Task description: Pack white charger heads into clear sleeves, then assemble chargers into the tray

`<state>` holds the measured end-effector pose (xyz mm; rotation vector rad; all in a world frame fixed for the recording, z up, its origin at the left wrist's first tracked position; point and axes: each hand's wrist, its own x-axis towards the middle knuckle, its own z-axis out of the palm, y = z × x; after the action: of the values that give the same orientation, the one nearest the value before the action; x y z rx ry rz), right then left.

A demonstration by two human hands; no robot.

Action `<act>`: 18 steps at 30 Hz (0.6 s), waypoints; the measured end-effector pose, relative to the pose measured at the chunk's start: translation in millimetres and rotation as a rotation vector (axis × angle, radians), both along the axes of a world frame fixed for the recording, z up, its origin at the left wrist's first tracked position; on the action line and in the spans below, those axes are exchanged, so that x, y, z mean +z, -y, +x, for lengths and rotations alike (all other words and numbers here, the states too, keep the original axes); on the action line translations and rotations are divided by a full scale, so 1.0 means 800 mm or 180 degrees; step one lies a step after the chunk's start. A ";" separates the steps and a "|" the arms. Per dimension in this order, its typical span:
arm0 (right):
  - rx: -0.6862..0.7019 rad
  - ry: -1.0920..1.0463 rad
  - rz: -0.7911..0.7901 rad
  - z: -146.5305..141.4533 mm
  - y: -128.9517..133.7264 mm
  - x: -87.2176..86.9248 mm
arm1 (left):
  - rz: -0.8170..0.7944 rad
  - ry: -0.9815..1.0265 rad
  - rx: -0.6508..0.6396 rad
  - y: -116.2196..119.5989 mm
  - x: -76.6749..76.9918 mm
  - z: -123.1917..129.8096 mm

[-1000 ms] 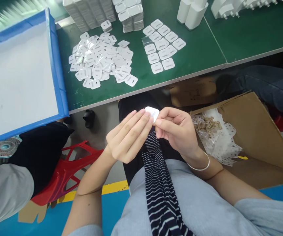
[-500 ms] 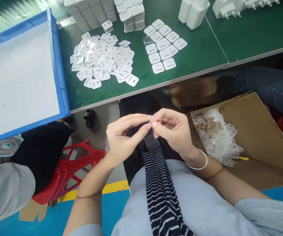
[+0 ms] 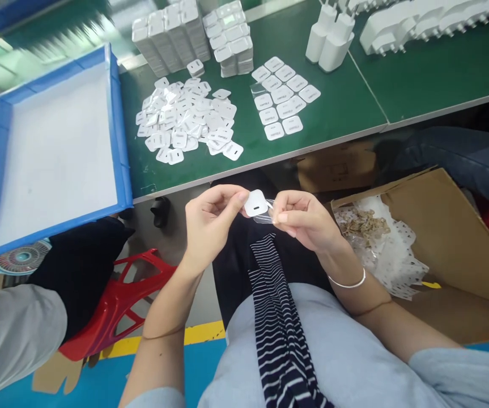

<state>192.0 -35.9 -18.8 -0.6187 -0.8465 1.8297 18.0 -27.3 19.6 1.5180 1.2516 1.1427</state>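
Between thumb and fingers, my left hand [image 3: 214,224] pinches a small white rounded-square plate [image 3: 255,203] with a dark slot, its flat face turned up. My right hand [image 3: 306,220] pinches a thin clear film [image 3: 265,218] at the plate's right edge; the film reaches under the plate. Both hands are over my lap, in front of the table edge. On the green table [image 3: 210,175] lies a loose pile of similar white plates [image 3: 185,119]. Right of it, flat white printed pieces [image 3: 284,93] are laid out in rows.
A blue tray [image 3: 120,136] stands at the left. Stacks of white plates [image 3: 171,39] and white adapters [image 3: 333,42] stand farther back. An open cardboard box [image 3: 448,226] with scraps is at my right; a red stool [image 3: 120,300] and a person's sleeve [image 3: 18,334] are at my left.
The plate has turned from edge-on to face-up. My right hand has moved slightly right, and clear film now shows between the hands. The view has shifted a little.
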 end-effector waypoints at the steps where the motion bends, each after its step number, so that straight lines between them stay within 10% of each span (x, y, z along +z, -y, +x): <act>1: 0.0008 0.0019 0.0005 0.003 0.000 -0.003 | -0.0076 0.0082 -0.0076 -0.003 0.000 0.001; 7: -0.0374 0.0453 -0.0063 0.049 0.011 -0.043 | 0.0616 -0.0373 0.0395 -0.056 -0.008 -0.017; 11: -0.1685 0.3347 -0.0775 0.125 0.014 -0.101 | 0.1934 -0.2219 0.1363 -0.128 -0.004 -0.059; 18: -0.2338 0.5039 -0.1815 0.208 0.046 -0.181 | 0.1737 -0.3943 0.0705 -0.183 0.009 -0.069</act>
<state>358.6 -73.0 -163.3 -2.4787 -0.7753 0.5830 -37.4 119.4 26.8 2.7503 2.0120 0.6144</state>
